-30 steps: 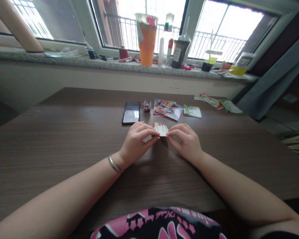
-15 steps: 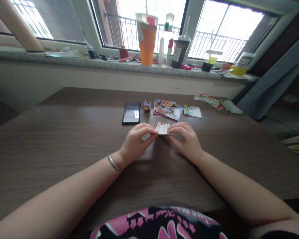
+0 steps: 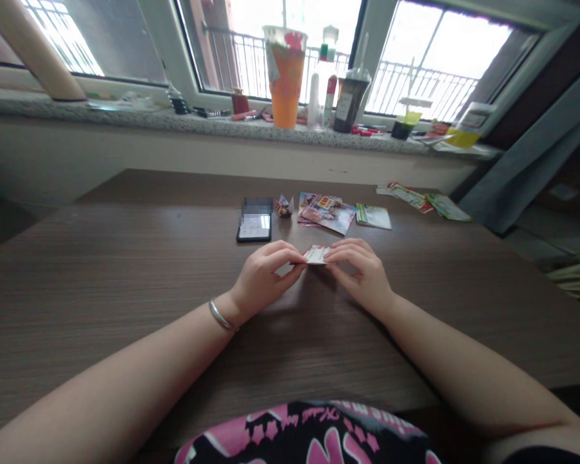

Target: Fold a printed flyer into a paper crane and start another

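Note:
A small piece of white paper with red print (image 3: 316, 254) is held between my two hands, low over the brown table (image 3: 149, 290). My left hand (image 3: 268, 270) pinches its left end between thumb and fingers. At the right end, the thumb and fingers of my right hand (image 3: 360, 267) grip it the same way. Beyond the hands lie a phone (image 3: 254, 225) with a lit screen, a small folded colourful paper piece (image 3: 284, 207) and a pile of colourful printed sheets (image 3: 333, 216). A green and white stack of paper (image 3: 374, 216) is just right of that pile.
Farther right on the table are several red and green paper strips (image 3: 410, 196). Along the granite windowsill (image 3: 212, 125) stand a large cup of orange drink (image 3: 285, 84), a dark cup with a straw (image 3: 350, 100) and several bottles. A grey curtain (image 3: 526, 148) hangs at the right.
The paper's far part has tilted down and now looks flatter. Both hands keep their pinch with only slight finger movement. Everything else looks the same.

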Demonstrator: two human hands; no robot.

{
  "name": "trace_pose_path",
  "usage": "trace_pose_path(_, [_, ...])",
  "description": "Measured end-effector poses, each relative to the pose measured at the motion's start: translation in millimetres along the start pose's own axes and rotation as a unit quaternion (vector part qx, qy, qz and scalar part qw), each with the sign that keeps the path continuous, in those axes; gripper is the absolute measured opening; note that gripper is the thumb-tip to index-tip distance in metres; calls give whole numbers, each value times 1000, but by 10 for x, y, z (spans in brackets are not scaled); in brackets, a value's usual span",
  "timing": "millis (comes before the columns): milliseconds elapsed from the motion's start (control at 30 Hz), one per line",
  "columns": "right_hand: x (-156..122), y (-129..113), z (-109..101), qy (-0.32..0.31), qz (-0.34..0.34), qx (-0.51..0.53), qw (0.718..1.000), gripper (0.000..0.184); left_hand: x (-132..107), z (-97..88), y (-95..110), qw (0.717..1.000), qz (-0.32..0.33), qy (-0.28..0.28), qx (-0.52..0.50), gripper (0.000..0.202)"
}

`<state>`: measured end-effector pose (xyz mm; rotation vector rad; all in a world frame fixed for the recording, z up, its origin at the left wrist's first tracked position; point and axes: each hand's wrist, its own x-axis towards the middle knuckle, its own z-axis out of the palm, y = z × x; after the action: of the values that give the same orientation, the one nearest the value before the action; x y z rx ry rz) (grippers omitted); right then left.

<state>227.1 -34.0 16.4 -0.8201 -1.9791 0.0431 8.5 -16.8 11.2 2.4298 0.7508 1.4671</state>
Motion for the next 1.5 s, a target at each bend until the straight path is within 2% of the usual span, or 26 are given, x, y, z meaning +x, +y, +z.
trace_pose_path(267, [11,-47,1,-34,-13,-12,999,9,10,-7,22,998,22,-46,40,4])
trace_pose_path(367, [10,-65,7,-38,-14,-12,999,9,21,-15,41,997,37,-46,43,4])
trace_pose_path(600, [8,-41,21,-23,22,22,999,10,26,-10,49,998,24,-33,52,8])
trace_pose_path(900, [26,-96,40,-65,-9,17,998,8,17,-15,50,986,67,-101,114,9])
trace_pose_path(1133, [22,-117,71,-54,20,35,998,8,26,-4,64,992,47,-91,77,12])
trace_pose_path(1333, [29,-125,73,-55,3,35,998,8,28,-3,70,991,43,-96,84,15])
trace_pose_path(1500, [27,-114,74,-44,-2,26,999,5,24,-4,70,985,57,-114,113,9])
